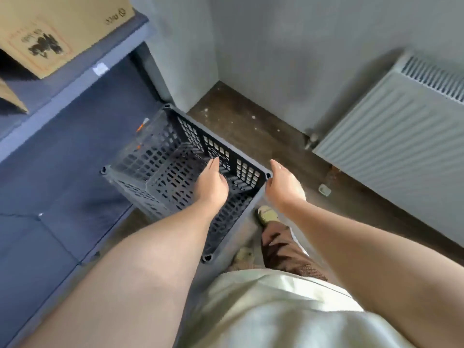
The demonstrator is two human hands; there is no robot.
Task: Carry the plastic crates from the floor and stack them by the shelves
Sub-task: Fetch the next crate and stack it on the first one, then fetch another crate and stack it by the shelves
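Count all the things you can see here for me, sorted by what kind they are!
Plastic crates: 1, dark grey, by the shelves
Cardboard boxes: 2, one big, one only a corner
Radiators: 1, white
Hands: 2, left hand, right hand, both open
Shoes: 2
Total: 8

Dark wood floor — slatted crate, shelf — cardboard box

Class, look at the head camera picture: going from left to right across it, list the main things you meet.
cardboard box on the shelves → plastic crate → left hand → right hand → radiator
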